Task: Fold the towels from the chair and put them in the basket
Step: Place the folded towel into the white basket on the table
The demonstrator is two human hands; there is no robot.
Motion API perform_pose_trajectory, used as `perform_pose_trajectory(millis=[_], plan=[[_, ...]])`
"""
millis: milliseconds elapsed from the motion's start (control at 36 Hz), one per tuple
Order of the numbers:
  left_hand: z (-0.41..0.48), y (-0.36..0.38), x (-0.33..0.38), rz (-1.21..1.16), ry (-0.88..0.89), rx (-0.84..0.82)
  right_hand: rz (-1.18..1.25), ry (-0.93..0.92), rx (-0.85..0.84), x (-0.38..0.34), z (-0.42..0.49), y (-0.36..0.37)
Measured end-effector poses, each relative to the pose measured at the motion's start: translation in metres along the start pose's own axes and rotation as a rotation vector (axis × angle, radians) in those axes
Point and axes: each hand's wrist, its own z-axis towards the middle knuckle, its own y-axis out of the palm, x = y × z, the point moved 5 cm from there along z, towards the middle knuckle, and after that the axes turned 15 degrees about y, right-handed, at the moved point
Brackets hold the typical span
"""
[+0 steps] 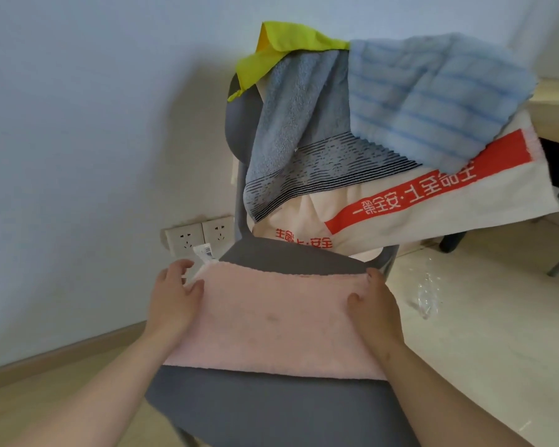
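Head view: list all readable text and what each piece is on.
"生命至上·安全第一": white characters, upside down, on the red band of the cream towel.
"生命至上·安全": red characters on that towel's lower fold, partly creased.
Paper tag on the pink towel: barcode, print too small to read.

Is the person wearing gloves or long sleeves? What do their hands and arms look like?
No gloves. The left hand and the right hand are bare, with no rings on the fingers that show and no watch or bracelet. The left forearm and the right forearm are bare too, so no sleeve shows.
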Motion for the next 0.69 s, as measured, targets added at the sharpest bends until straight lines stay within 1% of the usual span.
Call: perform_pose_trajectory(millis=[83, 167, 222, 306, 389, 500, 611, 694], plan=[[-0.005, 0.004, -0.006, 0.148, -0.022, -0.019, -0.005, -0.031, 0.031, 0.001, -0.002, 0.001], [-0.005, 0.007, -0.011, 0.205, -0.135, -0.074, 0.037, 0.022, 0.044, 0.003, 0.001, 0.001], [-0.003, 0.009, -0.014, 0.181, -0.211, -0.087, 0.057, 0.046, 0.056, 0.004, 0.003, 0.0], [-0.001, 0.009, -0.019, 0.135, -0.255, -0.067, 0.088, 0.026, 0.077, 0.005, 0.002, -0.002], [-0.001, 0.007, -0.02, 0.082, -0.258, -0.012, 0.094, -0.003, 0.093, 0.006, 0.001, -0.003], [-0.003, 0.004, -0.014, 0.039, -0.212, 0.03, 0.049, -0.038, 0.096, 0.007, 0.001, -0.003], [-0.001, 0.003, -0.017, -0.028, -0.194, -0.002, 0.012, -0.068, 0.094, 0.005, -0.001, -0.002], [0.002, 0.004, -0.025, -0.079, -0.298, -0.048, 0.002, -0.074, 0.098, 0.003, -0.002, -0.002]])
